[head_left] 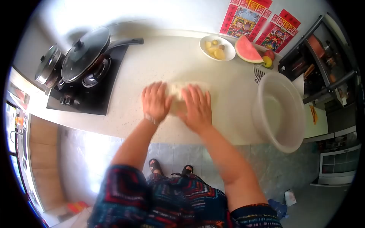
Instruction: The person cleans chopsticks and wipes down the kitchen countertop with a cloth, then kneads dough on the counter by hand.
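Note:
A pale, dough-like mass (177,91) lies on the light countertop (163,57), its outline soft and partly covered by both hands. My left hand (156,99) rests at its left side, palm down with the fingers extended; a bracelet circles the wrist. Over its right part lies my right hand (197,107), also palm down, fingers spread and stretched forward. The thumbs point toward each other across the near side of the mass. What lies beneath the palms is hidden.
At the left, a lidded pan (85,53) and a lidded pot (49,65) stand on the black stove (102,95). To the right are a large white basin (281,114), a fruit plate (217,48), a watermelon slice (248,49) and a dark rack (323,57).

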`<state>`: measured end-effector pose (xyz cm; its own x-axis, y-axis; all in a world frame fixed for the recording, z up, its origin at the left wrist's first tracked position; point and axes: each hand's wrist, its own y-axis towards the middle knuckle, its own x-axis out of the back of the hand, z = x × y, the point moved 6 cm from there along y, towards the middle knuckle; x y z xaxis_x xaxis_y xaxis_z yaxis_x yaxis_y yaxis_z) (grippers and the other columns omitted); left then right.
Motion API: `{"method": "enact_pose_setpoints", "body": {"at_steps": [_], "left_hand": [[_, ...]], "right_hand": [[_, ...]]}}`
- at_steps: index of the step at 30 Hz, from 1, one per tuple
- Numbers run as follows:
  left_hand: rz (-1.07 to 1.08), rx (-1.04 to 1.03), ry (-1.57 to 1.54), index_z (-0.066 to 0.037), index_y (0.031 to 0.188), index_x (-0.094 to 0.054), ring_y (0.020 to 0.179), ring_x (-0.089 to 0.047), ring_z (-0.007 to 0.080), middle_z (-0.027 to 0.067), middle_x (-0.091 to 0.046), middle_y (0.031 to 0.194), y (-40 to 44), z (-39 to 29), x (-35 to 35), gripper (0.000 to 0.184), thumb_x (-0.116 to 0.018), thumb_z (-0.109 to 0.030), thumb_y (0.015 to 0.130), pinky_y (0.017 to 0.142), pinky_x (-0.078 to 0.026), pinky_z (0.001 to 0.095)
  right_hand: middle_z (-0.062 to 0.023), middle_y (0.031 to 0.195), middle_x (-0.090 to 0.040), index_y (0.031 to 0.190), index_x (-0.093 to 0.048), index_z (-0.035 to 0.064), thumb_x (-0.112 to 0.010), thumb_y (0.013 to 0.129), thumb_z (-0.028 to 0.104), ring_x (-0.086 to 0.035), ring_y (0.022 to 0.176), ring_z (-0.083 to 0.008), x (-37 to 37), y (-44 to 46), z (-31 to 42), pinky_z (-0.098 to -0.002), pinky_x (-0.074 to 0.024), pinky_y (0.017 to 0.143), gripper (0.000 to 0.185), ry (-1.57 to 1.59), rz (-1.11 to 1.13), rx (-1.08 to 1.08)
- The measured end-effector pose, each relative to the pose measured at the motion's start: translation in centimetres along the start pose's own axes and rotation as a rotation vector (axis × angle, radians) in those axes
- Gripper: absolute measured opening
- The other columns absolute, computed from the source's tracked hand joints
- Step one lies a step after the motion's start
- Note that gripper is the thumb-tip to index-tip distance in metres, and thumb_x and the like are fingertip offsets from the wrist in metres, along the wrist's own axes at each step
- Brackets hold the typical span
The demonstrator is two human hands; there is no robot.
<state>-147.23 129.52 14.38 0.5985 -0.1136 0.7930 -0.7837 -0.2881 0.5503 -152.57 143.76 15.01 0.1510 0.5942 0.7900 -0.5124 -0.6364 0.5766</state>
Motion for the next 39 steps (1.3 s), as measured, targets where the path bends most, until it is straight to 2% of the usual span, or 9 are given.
{"method": "enact_pose_setpoints", "body": {"at_steps": [1,6,15,20,25,30,33,37,39], "left_hand": [[-0.039,-0.005,0.028,-0.005,0.125,-0.050,0.122,-0.043,0.0360,0.0163,-0.051,0.128,-1.7,-0.6,0.4,0.054,-0.055,-0.040,0.085,0.105,-0.029,0.0512],[0.005,-0.149,0.060,-0.003,0.138,-0.032,0.131,-0.030,0.0417,0.0207,-0.036,0.140,-7.0,-0.7,-0.1,0.071,-0.052,-0.044,0.085,0.107,-0.020,0.0577],[0.040,-0.017,0.012,-0.002,0.124,-0.049,0.116,-0.046,0.0348,0.0151,-0.051,0.125,2.6,3.4,-4.0,0.057,-0.049,-0.040,0.081,0.099,-0.031,0.0495],[0.180,0.103,-0.096,-0.005,0.122,-0.052,0.108,-0.052,0.0323,0.0135,-0.056,0.118,6.4,5.2,-5.3,0.049,-0.051,-0.032,0.081,0.096,-0.034,0.0447],[0.125,0.170,-0.113,-0.010,0.122,-0.054,0.106,-0.054,0.0270,0.0093,-0.060,0.111,8.9,6.9,-7.0,0.045,-0.052,-0.034,0.083,0.094,-0.037,0.0411],[0.898,0.681,-0.390,-0.002,0.105,-0.061,0.096,-0.060,0.0310,0.0161,-0.064,0.107,12.3,7.6,-6.7,0.055,-0.026,-0.044,0.097,0.090,-0.043,0.0395],[0.935,0.407,-0.266,-0.003,0.110,-0.061,0.094,-0.061,0.0310,0.0167,-0.064,0.104,9.2,6.7,-2.6,0.054,-0.030,-0.045,0.096,0.088,-0.044,0.0418],[0.272,0.060,-0.071,-0.006,0.104,-0.063,0.092,-0.057,0.0281,0.0142,-0.063,0.093,0.3,5.5,-0.2,0.039,-0.049,-0.038,0.088,0.086,-0.042,0.0410],[0.367,0.127,-0.118,-0.007,0.106,-0.062,0.099,-0.055,0.0272,0.0126,-0.063,0.099,0.1,5.8,-0.8,0.038,-0.053,-0.037,0.085,0.088,-0.040,0.0414]], "right_hand": [[-0.0074,0.147,-0.030,0.139,-0.039,0.0193,-0.066,0.075,0.048,-0.026,0.137,-0.0260,-0.3,-1.9,-0.1,-0.0551,-0.0182,0.109,0.075,0.045,0.163,-0.034],[-0.0049,0.142,-0.036,0.134,-0.044,0.0210,-0.063,0.074,0.055,-0.032,0.132,-0.0231,-1.7,-6.3,-0.4,-0.0529,-0.0218,0.106,0.072,0.014,0.123,0.109],[-0.0067,0.127,-0.051,0.125,-0.050,0.0130,-0.031,0.086,0.069,-0.044,0.120,-0.0239,-5.7,4.9,-3.9,-0.0503,-0.0223,0.103,0.071,-0.016,-0.009,0.019],[-0.0035,0.111,-0.059,0.113,-0.058,0.0146,-0.061,0.069,0.053,-0.051,0.107,-0.0227,-6.8,8.6,-5.2,-0.0508,-0.0289,0.099,0.058,0.021,-0.028,-0.059],[-0.0045,0.102,-0.064,0.103,-0.064,0.0149,-0.059,0.073,0.049,-0.056,0.100,-0.0226,-8.7,11.2,-6.9,-0.0467,-0.0324,0.097,0.045,0.017,0.037,-0.134],[-0.0107,0.093,-0.068,0.093,-0.070,0.0120,-0.049,0.087,0.044,-0.061,0.090,-0.0273,-9.7,15.6,-7.5,-0.0434,-0.0415,0.084,0.039,-0.103,0.550,-0.381],[-0.0122,0.086,-0.068,0.090,-0.071,0.0114,-0.049,0.086,0.043,-0.062,0.086,-0.0306,-6.9,12.2,-3.3,-0.0451,-0.0433,0.081,0.038,-0.033,0.634,-0.379],[-0.0082,0.103,-0.063,0.099,-0.064,0.0135,-0.059,0.074,0.043,-0.055,0.100,-0.0264,-5.3,3.9,1.4,-0.0496,-0.0334,0.095,0.039,-0.002,0.140,-0.223],[-0.0054,0.111,-0.058,0.107,-0.060,0.0142,-0.060,0.073,0.040,-0.051,0.108,-0.0242,-5.1,3.6,1.7,-0.0520,-0.0298,0.096,0.043,-0.029,0.168,-0.185]]}}
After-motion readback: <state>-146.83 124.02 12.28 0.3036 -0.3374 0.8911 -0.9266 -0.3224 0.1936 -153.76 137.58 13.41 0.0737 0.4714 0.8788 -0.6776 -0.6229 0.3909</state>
